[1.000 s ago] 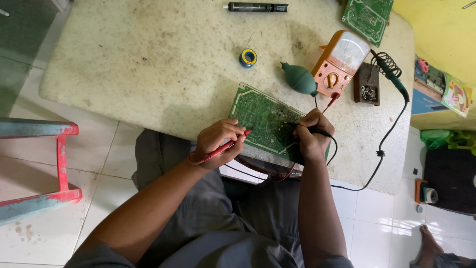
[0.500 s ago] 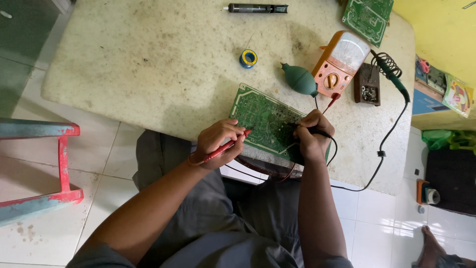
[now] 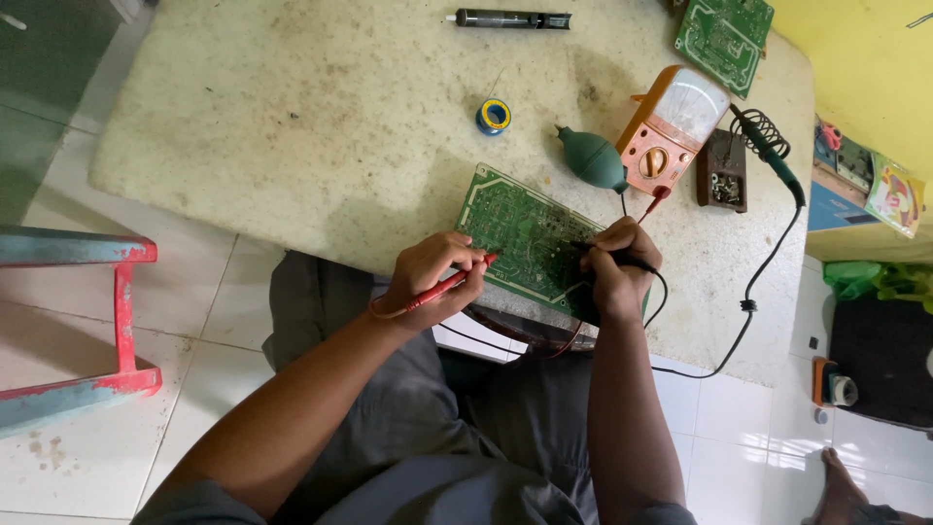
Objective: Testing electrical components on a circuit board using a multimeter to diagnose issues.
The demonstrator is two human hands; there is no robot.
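Observation:
A green circuit board lies at the near edge of the worn table. My left hand grips a red test probe like a pen, its tip at the board's near left edge. My right hand is closed around a black test probe pressed onto the board's right part. Red and black leads run from both probes to an orange analog multimeter just behind the board.
A teal rubber blower bulb, a small solder spool, a soldering iron on its stand, a black pen-shaped tool and a second green board lie on the table. A red stool stands left.

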